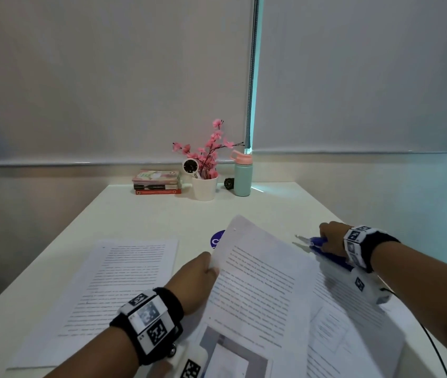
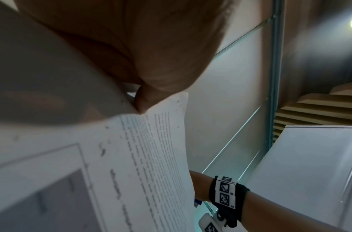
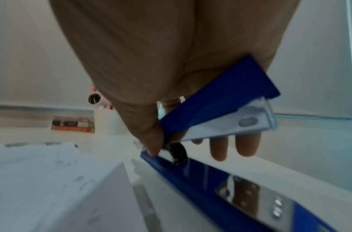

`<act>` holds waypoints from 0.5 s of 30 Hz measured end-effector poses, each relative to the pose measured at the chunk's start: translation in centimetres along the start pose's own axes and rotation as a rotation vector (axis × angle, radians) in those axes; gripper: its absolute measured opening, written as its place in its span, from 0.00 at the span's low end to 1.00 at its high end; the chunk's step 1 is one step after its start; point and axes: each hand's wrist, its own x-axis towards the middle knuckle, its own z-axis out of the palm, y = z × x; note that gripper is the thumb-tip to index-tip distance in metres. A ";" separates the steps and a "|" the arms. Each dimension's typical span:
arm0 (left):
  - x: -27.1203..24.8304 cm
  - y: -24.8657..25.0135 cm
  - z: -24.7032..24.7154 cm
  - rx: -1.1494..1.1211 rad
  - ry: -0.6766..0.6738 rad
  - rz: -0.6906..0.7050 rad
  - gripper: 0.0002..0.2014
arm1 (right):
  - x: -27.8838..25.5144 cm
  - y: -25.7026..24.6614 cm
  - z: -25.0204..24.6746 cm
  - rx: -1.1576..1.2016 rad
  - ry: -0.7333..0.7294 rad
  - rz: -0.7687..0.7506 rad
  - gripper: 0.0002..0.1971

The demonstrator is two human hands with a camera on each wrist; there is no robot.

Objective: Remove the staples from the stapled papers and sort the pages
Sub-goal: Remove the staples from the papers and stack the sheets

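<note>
My left hand (image 1: 208, 268) pinches the left edge of a printed page (image 1: 260, 285) and holds it lifted and tilted above the paper stack (image 1: 353, 317). In the left wrist view its fingertips (image 2: 147, 100) grip the page (image 2: 151, 149) near its top corner. Under the lifted page lies a sheet with a grey picture (image 1: 233, 353). A separate pile of text pages (image 1: 124, 282) lies flat to the left. My right hand (image 1: 331, 238) holds a blue stapler (image 1: 317, 244) at the stack's far right edge. The stapler (image 3: 220, 109) is hinged wide open, its base (image 3: 210, 177) along the table.
At the back edge of the white table (image 1: 162, 214) stand stacked books (image 1: 158, 182), a small clock (image 1: 191, 166), a white pot of pink flowers (image 1: 205, 188) and a teal bottle (image 1: 242, 177). A blue round sticker (image 1: 216, 240) lies mid-table. A black cable (image 1: 432, 342) runs at the right.
</note>
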 end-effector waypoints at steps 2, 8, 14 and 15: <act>0.2 0.2 0.0 -0.008 0.003 0.009 0.16 | -1.6 0.2 -1.5 0.186 0.066 0.033 0.13; 1.1 0.7 0.9 -0.001 -0.022 0.003 0.15 | -4.2 -0.9 -6.1 1.280 0.289 -0.039 0.03; 1.9 1.1 2.4 0.008 -0.025 -0.010 0.12 | -6.3 -8.1 -8.6 1.779 0.364 -0.140 0.03; 1.9 1.2 2.6 0.005 -0.026 -0.011 0.11 | -6.5 -9.3 -8.6 1.760 0.413 -0.140 0.04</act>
